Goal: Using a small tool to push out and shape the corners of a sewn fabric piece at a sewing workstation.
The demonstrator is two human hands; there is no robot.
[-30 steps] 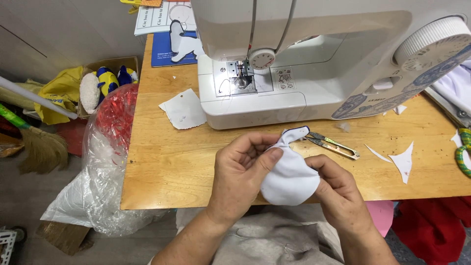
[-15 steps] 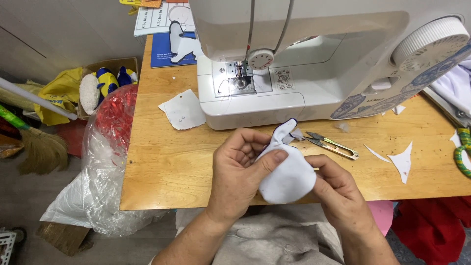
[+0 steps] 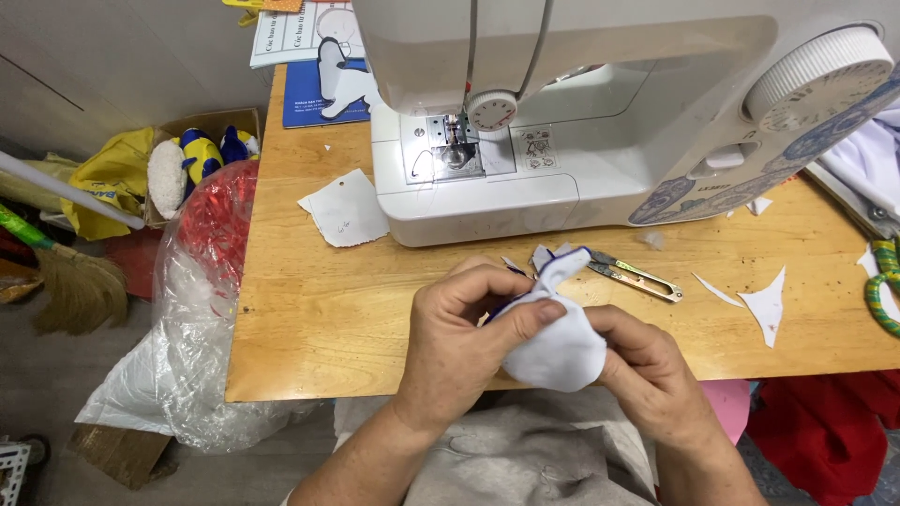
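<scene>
Looking down, we see the wooden worktop (image 3: 309, 319) filling most of the view, and the white sewing machine (image 3: 581, 112) standing across its far half, its handwheel at the right end. Left of the worktop, on the floor, a clear plastic bag (image 3: 187, 319) bulges against the worktop's edge with something red inside, and beyond it sit a broom (image 3: 80, 286) and a cardboard box (image 3: 211, 126) of soft stuffed shapes. A blue booklet (image 3: 323, 94) with a white cutout lies at the worktop's far left corner.

Nearer to us, our left hand (image 3: 469, 342) and our right hand (image 3: 647, 370) meet at the front edge of the worktop. Between them is the small white fabric piece (image 3: 558, 351), rounded and edged in dark stitching, held just above the worktop edge and our grey lap. The left hand's fingers are clenched on it, thumb pressed onto its upper side, while the right hand's fingers cup and grip it from below and the right.

A white paper scrap (image 3: 345, 211) lies just left of the machine base. Thread snips (image 3: 637, 276) rest just beyond the fabric, and white offcuts (image 3: 764, 305) lie well to the right.
</scene>
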